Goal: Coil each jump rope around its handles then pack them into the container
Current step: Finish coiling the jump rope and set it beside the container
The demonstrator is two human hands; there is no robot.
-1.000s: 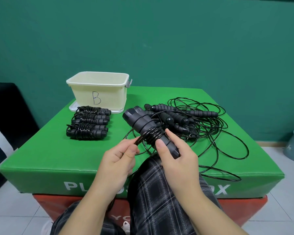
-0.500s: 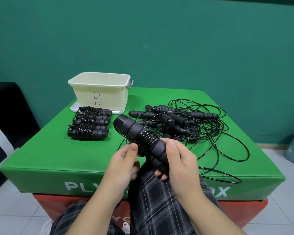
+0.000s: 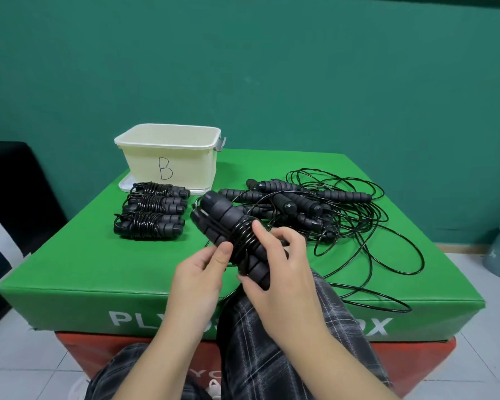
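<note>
Right hand [image 3: 283, 272] gripping paired handles [image 3: 228, 226] so coils stay tight; left hand [image 3: 199, 272] pinching cord [image 3: 244, 241] taut for winding; container [image 3: 171, 160] waiting behind wound ropes [image 3: 150, 215] on desk [image 3: 84, 269].

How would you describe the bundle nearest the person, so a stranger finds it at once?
On the green box, three coiled rope bundles lie in a row before the cream tub. Take the front bundle, farthest from the tub, nearest the box's front edge.
</note>
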